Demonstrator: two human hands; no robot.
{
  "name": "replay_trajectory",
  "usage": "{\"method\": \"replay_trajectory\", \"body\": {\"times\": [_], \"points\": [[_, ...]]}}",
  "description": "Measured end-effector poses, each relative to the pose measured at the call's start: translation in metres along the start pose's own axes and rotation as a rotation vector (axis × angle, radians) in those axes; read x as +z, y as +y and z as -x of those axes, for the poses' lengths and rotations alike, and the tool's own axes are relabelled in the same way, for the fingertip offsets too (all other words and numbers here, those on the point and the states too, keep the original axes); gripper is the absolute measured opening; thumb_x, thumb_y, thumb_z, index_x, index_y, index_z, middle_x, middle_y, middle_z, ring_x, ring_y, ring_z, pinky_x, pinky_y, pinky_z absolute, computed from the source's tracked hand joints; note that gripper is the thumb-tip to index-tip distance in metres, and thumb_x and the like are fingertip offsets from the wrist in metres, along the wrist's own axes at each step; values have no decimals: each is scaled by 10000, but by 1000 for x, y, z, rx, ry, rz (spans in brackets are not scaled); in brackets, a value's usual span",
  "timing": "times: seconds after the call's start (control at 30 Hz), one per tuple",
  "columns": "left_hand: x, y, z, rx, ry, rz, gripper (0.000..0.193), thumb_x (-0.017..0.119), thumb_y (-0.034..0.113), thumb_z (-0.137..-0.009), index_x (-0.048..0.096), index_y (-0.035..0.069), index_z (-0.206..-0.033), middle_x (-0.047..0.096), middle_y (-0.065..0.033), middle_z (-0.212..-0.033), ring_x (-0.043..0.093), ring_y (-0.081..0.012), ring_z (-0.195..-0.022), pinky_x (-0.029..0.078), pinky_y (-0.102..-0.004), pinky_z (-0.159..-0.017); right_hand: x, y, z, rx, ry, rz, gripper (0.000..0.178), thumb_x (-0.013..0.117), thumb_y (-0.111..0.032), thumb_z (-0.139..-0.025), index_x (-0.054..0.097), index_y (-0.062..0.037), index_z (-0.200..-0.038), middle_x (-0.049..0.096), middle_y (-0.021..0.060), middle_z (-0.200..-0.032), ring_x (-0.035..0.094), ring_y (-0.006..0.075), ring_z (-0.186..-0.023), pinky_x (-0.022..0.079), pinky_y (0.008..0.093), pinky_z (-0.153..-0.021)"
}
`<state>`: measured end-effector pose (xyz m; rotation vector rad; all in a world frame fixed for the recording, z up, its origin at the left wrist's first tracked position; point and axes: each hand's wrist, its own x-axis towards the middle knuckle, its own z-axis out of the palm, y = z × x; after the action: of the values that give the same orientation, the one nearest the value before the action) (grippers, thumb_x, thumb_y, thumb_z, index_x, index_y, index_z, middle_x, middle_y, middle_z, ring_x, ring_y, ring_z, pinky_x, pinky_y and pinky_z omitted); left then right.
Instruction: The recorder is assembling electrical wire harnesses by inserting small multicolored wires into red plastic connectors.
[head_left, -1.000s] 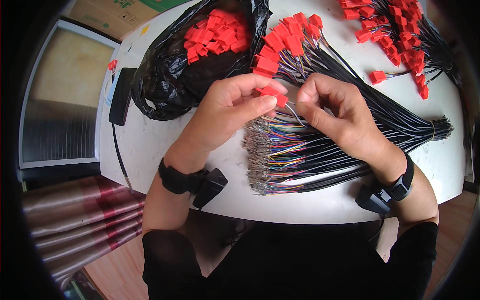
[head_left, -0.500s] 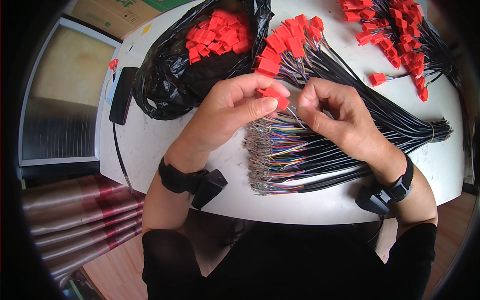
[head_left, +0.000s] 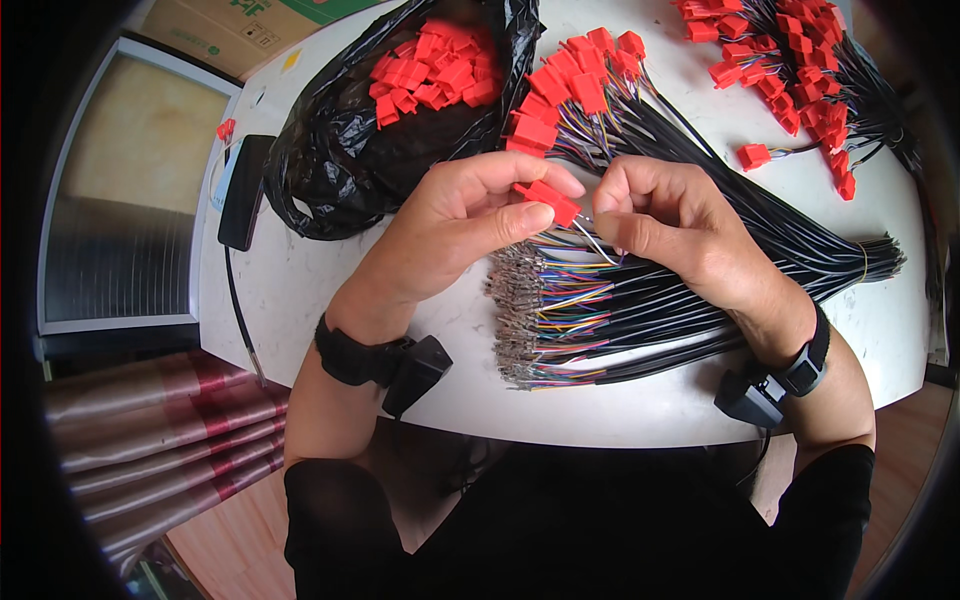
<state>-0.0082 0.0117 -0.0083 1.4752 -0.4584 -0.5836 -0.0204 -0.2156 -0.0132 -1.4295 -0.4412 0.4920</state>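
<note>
My left hand [head_left: 455, 222] pinches a red plastic connector housing [head_left: 548, 204] between thumb and fingers, above the middle of the table. Pale thin wires [head_left: 594, 240] run from the housing's right end toward my right hand [head_left: 685, 215]. Its thumb and forefinger are pressed together on a thin wire close to the housing; the wire's tip is too small to make out. Below both hands lie black cables [head_left: 690, 325] with coloured wires and bare metal terminals [head_left: 517, 320] fanned to the left. Behind the hands, finished-looking cable ends carry red housings [head_left: 588, 92].
A black plastic bag [head_left: 330, 150] at the far left holds loose red housings [head_left: 440, 65]. Another bundle of cables with red housings [head_left: 825, 120] lies at the far right. A phone [head_left: 247, 190] with a cord lies near the table's left edge, and a cardboard box [head_left: 215, 35] stands behind.
My right hand has shifted slightly right, and the gap to the housing is a little wider. A pale wire below the housing now shows more plainly. My left hand keeps its hold.
</note>
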Motion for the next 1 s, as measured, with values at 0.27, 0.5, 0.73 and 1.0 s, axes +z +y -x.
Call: {"method": "replay_trajectory", "body": {"times": [0.27,0.5,0.73,1.0], "points": [[2,-4,1,-8,4,-38,309,594,113,-892,559,-30,-1164,615,-68,-1086,587,-111,-967,459,-253,-882,6,3,1,-2,44,173,70,573,-55,-901,534,-21,-853,499,-38,-766,422,24,-678,353,189,-593],[10,-6,-1,23,78,-66,298,575,92,-903,562,-33,-1173,628,-78,-1061,594,-101,-940,468,-242,-848,5,2,1,1,92,262,99,594,-87,-903,546,-10,-864,511,-35,-770,429,27,-685,358,196,-591],[13,-8,-4,100,92,28,323,589,75,-902,506,-45,-1190,608,-47,-992,566,-70,-891,470,-213,-782,4,10,-4,-76,137,154,99,580,-84,-903,576,2,-856,526,-42,-717,447,20,-657,376,197,-572],[9,-6,1,51,148,-46,382,616,68,-880,443,-23,-1208,611,-62,-913,564,-55,-830,457,-194,-717,1,5,-2,-39,162,-10,119,564,-142,-934,566,-23,-928,549,-32,-811,497,23,-739,441,188,-666]]}}
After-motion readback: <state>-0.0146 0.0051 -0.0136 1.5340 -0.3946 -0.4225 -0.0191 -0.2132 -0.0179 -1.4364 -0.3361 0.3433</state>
